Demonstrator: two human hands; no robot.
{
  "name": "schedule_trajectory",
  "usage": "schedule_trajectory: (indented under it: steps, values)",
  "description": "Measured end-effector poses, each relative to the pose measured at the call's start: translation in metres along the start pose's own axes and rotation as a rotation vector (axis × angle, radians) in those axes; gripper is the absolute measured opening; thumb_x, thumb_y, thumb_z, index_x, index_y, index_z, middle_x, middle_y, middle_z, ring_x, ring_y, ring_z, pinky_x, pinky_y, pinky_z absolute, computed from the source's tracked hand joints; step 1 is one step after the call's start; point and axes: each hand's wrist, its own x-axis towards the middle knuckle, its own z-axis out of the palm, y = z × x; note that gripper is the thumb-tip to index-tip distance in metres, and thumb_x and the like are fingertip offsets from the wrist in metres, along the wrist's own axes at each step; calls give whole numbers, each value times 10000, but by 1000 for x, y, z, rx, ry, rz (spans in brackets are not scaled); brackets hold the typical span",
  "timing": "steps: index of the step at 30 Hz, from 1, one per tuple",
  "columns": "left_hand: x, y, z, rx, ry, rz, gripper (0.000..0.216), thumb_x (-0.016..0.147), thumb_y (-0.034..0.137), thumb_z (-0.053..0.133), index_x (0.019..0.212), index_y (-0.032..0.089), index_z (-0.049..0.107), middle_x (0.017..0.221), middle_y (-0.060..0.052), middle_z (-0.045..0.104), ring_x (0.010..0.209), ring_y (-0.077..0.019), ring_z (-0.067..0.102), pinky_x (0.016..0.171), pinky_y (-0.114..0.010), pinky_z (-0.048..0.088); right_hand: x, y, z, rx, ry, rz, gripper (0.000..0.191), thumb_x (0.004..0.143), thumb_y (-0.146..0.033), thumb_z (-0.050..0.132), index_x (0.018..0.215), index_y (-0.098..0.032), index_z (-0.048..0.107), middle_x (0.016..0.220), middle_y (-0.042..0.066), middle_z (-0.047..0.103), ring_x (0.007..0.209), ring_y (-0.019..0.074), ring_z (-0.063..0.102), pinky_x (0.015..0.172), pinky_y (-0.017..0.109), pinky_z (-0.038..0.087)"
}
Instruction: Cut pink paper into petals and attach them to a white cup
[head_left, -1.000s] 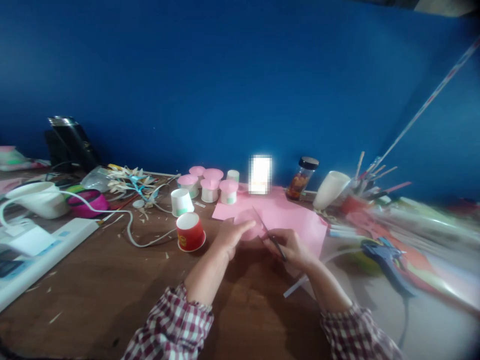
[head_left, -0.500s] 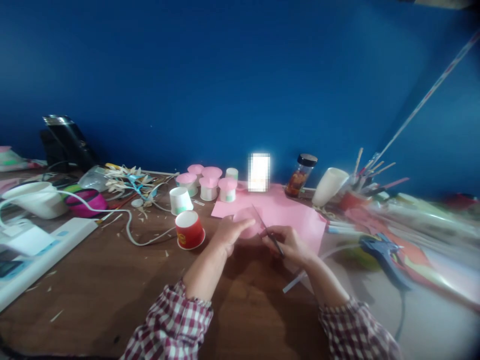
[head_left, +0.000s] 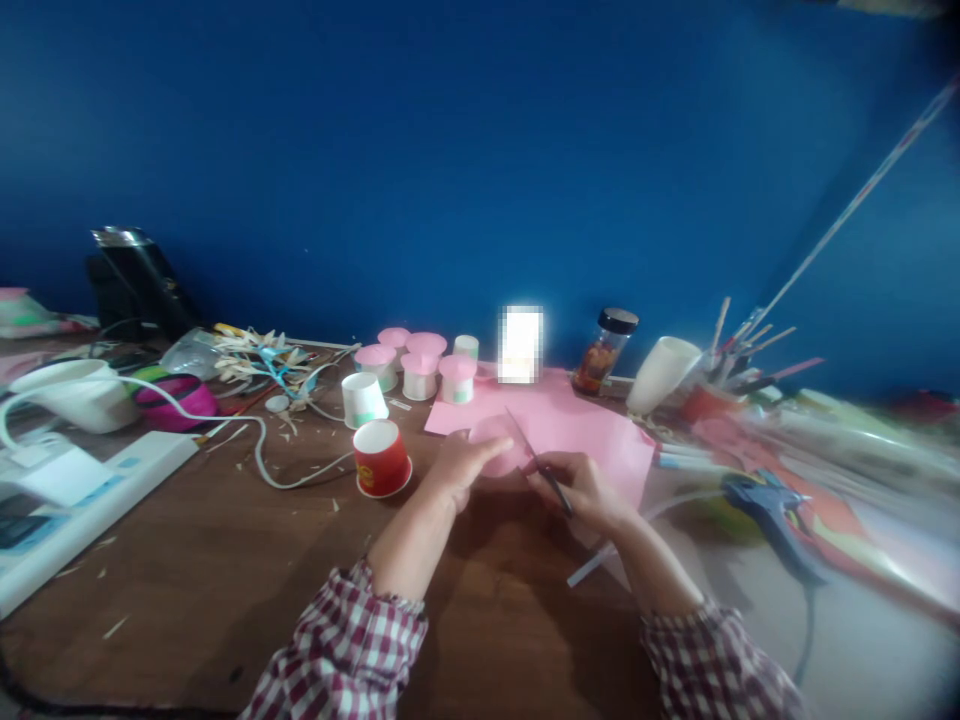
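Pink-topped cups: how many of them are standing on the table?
5 pink-topped cups, clustered beyond the red cup: back left, back right, front left, front middle, front right. More may hide behind them.

Your left hand (head_left: 459, 470) pinches a pink paper disc (head_left: 491, 447), thin and matt, like the pink sheet (head_left: 600, 438) at its 2 o'clock. The scissors (head_left: 538, 462) in your right hand (head_left: 583, 492) look like dark, slim metal. The table (head_left: 210, 570) is brown wood with a dull sheen. At the disc's 9 o'clock, the red cup (head_left: 381, 462) looks like glossy paper. Your sleeves (head_left: 349, 650) are checked woven cloth.
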Motion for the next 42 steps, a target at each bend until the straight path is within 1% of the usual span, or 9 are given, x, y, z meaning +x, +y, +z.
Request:
schedule_trajectory:
  steps: [9, 16, 23, 28, 31, 38, 42]
  values:
    - [-2, 2, 0, 9, -11, 28, 528, 490, 318, 848, 949, 119, 678, 842, -105, 721, 867, -266, 664, 787, -359, 493, 0, -3, 3, 7, 15, -4, 303, 793, -410, 658, 860, -114, 657, 493, -46, 484, 424, 88, 448, 401, 196, 351]
    - [-1, 2, -1, 13, -21, 16, 521, 491, 322, 849, 937, 109, 684, 817, -108, 720, 841, -267, 666, 765, -363, 500, -1, -5, 1, -12, 16, 8, 298, 799, -409, 646, 848, -115, 662, 521, -29, 514, 439, 89, 451, 406, 198, 345]
    - [-1, 3, -2, 6, -35, 23, 488, 499, 302, 846, 916, 101, 691, 815, -115, 721, 836, -270, 665, 761, -357, 498, 0, -1, 1, -12, 27, 6, 299, 790, -430, 650, 845, -137, 675, 499, -33, 514, 420, 97, 450, 400, 209, 336]
    - [0, 2, -3, 35, -64, 40, 466, 521, 333, 835, 893, 91, 694, 833, -121, 721, 816, -259, 666, 747, -354, 501, 0, -1, 0, -27, 17, -1, 286, 795, -414, 646, 836, -133, 672, 516, -29, 524, 437, 97, 458, 406, 205, 343]
    - [1, 2, -4, 71, -74, 58, 457, 551, 350, 822, 906, 93, 692, 873, -126, 721, 836, -258, 665, 762, -360, 498, 0, 0, 0, -41, 20, -10, 280, 799, -408, 643, 833, -132, 667, 523, -29, 525, 442, 94, 463, 406, 199, 347]
    - [6, -2, -6, 76, -28, 31, 499, 529, 358, 842, 928, 106, 679, 900, -112, 717, 845, -241, 658, 736, -332, 495, 1, 2, 2, -27, 36, 22, 286, 785, -420, 650, 821, -136, 664, 477, -42, 503, 403, 89, 454, 384, 196, 343]
    - [4, 0, -5, 88, -13, 38, 512, 526, 361, 848, 940, 112, 678, 942, -113, 715, 890, -243, 654, 772, -329, 490, 3, 2, 2, -12, 73, 16, 291, 777, -431, 653, 802, -142, 659, 470, -42, 500, 403, 89, 453, 385, 199, 354]
